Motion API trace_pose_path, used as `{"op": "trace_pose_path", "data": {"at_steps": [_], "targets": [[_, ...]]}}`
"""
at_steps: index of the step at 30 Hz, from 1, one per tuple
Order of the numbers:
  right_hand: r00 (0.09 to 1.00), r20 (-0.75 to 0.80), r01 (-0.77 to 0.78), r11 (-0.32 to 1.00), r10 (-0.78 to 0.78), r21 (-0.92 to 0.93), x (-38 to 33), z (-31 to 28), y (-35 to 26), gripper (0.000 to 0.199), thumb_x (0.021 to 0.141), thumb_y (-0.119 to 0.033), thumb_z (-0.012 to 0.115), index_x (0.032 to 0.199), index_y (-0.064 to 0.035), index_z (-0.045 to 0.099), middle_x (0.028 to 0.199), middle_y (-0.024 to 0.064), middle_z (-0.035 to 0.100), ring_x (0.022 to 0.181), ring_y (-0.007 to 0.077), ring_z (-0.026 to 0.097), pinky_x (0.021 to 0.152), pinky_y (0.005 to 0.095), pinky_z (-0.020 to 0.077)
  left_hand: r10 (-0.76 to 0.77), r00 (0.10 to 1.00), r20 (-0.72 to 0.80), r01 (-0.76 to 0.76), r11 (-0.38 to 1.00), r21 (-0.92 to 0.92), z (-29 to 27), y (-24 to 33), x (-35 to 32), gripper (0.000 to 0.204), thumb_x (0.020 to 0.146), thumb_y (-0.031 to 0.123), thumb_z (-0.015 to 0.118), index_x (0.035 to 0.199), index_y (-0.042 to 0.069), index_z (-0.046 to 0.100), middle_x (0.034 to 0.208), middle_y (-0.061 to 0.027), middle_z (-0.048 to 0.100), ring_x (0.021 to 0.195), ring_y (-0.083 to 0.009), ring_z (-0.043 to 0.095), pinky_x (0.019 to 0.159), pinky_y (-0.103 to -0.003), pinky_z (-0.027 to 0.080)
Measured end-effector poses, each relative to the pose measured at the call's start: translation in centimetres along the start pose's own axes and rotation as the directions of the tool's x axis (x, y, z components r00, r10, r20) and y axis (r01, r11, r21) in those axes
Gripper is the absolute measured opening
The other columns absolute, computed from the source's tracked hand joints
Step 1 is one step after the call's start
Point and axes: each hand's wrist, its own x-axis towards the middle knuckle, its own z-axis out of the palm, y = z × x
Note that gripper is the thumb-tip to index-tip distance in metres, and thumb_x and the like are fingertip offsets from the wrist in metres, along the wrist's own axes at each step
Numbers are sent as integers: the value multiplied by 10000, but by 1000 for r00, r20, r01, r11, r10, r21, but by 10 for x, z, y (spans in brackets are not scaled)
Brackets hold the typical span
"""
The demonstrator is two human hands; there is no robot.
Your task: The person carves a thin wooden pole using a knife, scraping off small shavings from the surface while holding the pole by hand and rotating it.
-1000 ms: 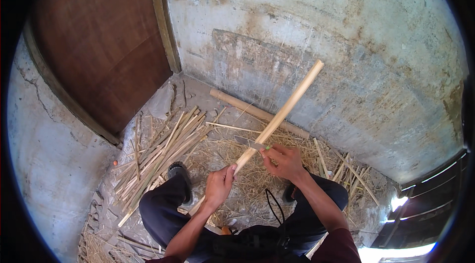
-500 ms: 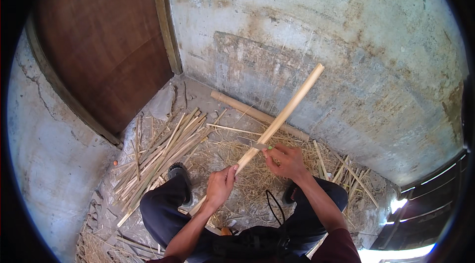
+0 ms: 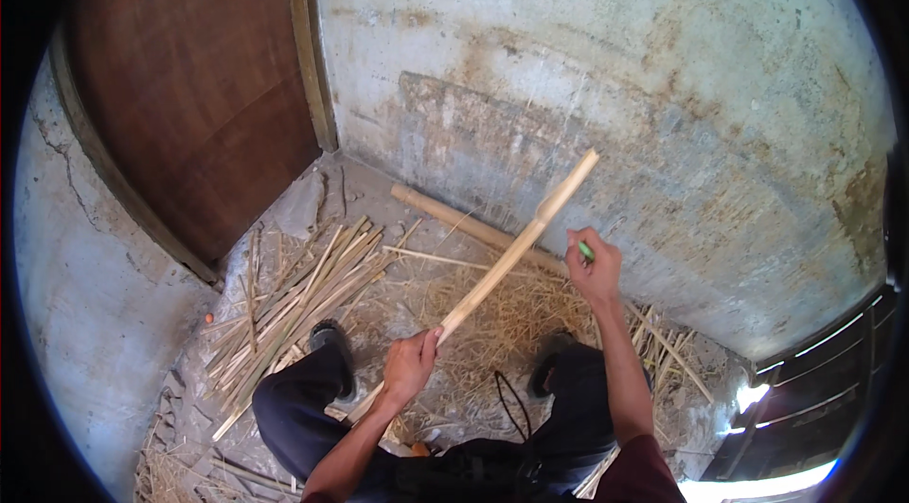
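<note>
Since 0.5 s ago, the right hand [image 3: 595, 266] has lifted off the bamboo stick [image 3: 516, 252], curled tight around a small green-handled tool [image 3: 586, 250] just right of it. Left hand [image 3: 409, 366] grips the stick's lower part, holding it slanted above the straw [image 3: 492, 323]. Likely between cuts; the next stroke calls for bringing the tool back squarely onto the stick.

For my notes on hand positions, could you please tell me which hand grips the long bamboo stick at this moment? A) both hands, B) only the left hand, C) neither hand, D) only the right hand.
B: the left hand is closed around the bamboo stick, while the right hand is lifted beside it, clear of the stick, holding a small green item.
</note>
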Motion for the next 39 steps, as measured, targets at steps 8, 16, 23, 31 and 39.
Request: {"op": "trace_pose_path", "data": {"at_steps": [8,16,23,31,39], "targets": [[978,122,156,983,-167,93,-14,24,-22,183,970,-113,749,1143,-99,694,916,143,781,751,349,771,627,430,569,-13,1000,-18,14,999,39,-6,-4,9,406,1160,350,549,1086,42,803,767,-160,761,689,-392,749,693,-480,581],[977,212,49,971,1,-232,-26,36,6,320,913,-26,706,1219,-101,648,863,182,723,772,454,723,669,548,559,45,999,16,-46,994,103,2,14,2,397,1165,329,532,1034,19,742,805,-202,753,757,-456,736,704,-540,565],[994,107,33,943,3,-331,-16,44,18,300,848,7,683,1136,-78,683,993,183,718,828,465,730,736,570,588,79,997,-17,-71,956,284,24,9,4,386,1164,343,529,1004,26,679,811,-267,731,773,-528,710,702,-629,542],[980,153,-52,901,130,-430,-11,63,44,236,831,-54,746,1066,-59,769,938,191,782,897,425,763,787,542,610,60,998,7,-59,952,301,39,-2,16,417,1163,379,511,1060,47,741,831,-290,735,793,-537,720,744,-651,553],[913,330,-201,968,240,-148,-15,54,36,257,902,-88,756,1159,-88,771,979,235,790,922,439,758,805,519,591,15,999,38,-23,978,207,38,-10,24,472,1152,445,518,1088,43,757,808,-302,721,806,-538,719,752,-630,545]]}}
